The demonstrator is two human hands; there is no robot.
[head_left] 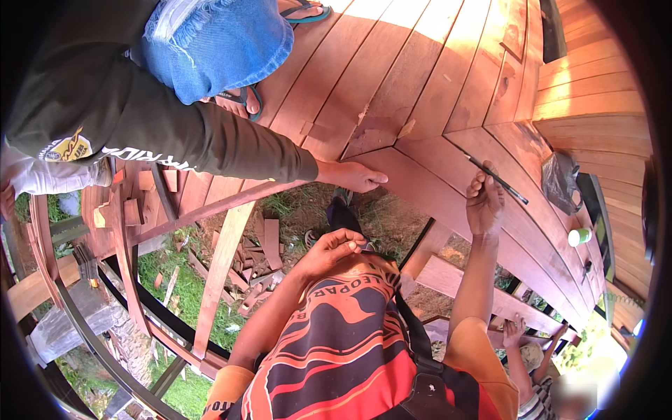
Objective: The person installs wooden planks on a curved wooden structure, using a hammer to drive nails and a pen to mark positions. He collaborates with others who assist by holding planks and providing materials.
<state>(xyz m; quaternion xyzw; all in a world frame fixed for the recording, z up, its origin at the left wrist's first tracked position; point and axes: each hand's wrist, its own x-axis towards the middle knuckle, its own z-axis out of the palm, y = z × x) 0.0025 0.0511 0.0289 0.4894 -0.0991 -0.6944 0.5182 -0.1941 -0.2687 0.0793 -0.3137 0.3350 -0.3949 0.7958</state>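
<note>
My right hand (484,203) is raised over the reddish wooden decking boards (434,164), its fingers curled around a thin black pen-like stick (514,192). The stick lies slantwise across the fingers, with both ends poking out. My left hand (334,252) is close to my torso, fingers curled together, and its palm side is hidden. From the left reaches a co-worker's hand (360,176) in a dark sleeve, resting at the edge of the boards just ahead of my left hand.
Below the deck edge, wood offcuts (245,262) lie on grass and soil. Curved framing beams (133,259) stand at left. A dark plastic bag (562,182) and a green-and-white container (579,237) sit by the plank wall (595,105). Another person (539,371) is at lower right.
</note>
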